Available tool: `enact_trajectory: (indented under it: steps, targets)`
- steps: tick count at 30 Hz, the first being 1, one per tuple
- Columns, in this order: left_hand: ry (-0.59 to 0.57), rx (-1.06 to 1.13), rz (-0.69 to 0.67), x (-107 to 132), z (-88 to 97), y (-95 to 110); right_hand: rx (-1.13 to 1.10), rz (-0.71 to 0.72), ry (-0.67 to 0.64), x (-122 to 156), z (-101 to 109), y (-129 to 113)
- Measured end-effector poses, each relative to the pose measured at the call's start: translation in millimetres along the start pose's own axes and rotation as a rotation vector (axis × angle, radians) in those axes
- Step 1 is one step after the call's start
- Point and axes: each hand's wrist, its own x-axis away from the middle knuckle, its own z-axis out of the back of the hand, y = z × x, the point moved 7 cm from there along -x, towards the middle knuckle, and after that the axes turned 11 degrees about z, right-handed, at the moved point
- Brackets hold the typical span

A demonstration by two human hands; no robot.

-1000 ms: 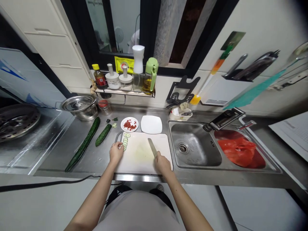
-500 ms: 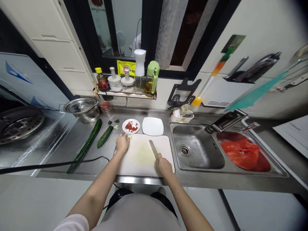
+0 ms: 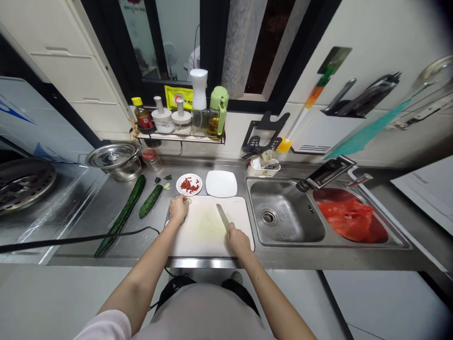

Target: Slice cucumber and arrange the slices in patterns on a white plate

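Observation:
My left hand [image 3: 178, 208] rests with curled fingers on cucumber slices [image 3: 188, 201] at the far left corner of the white cutting board [image 3: 208, 226]. My right hand [image 3: 238, 240] grips the handle of a knife [image 3: 222, 217], whose blade lies low over the board's middle, pointing away from me. A long cucumber [image 3: 122, 215] and a shorter cut cucumber [image 3: 150, 200] lie on the steel counter left of the board.
Behind the board stand a small plate of chopped red chilli [image 3: 188, 184] and an empty white square plate [image 3: 221, 183]. A sink [image 3: 283, 215] holding a red bag [image 3: 348, 215] is on the right, a steel pot [image 3: 115, 160] at back left. A black cable [image 3: 71, 240] crosses the counter's front.
My left hand slid up the board from its left edge to the far left corner, covering the cucumber slices. My right hand and the knife barely moved.

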Motion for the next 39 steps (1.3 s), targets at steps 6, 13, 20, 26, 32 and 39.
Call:
enact_trajectory:
  steps: [6,13,20,26,32,39]
  targets:
    - [-0.162,0.195,0.050,15.8,-14.4,2.2,-0.011,-0.008,-0.012,0.6,2.5,-1.4]
    - [-0.415,0.172,-0.095,50.6,-33.2,8.8,-0.023,0.000,-0.047,1.1,1.9,-1.9]
    - [-0.507,-0.178,-0.579,77.5,-28.1,47.5,-0.031,0.002,-0.027,1.8,2.5,-1.4]
    - [-0.535,-0.141,-0.675,85.5,-22.2,51.7,-0.030,0.003,-0.036,2.3,3.3,-3.0]
    - [-0.190,-0.018,-0.404,80.8,-8.3,18.3,-0.004,-0.004,-0.034,3.8,2.6,-2.6]
    - [-0.152,-0.109,-0.271,101.8,-24.4,-5.3,0.054,0.076,-0.001,17.6,3.5,-11.5]
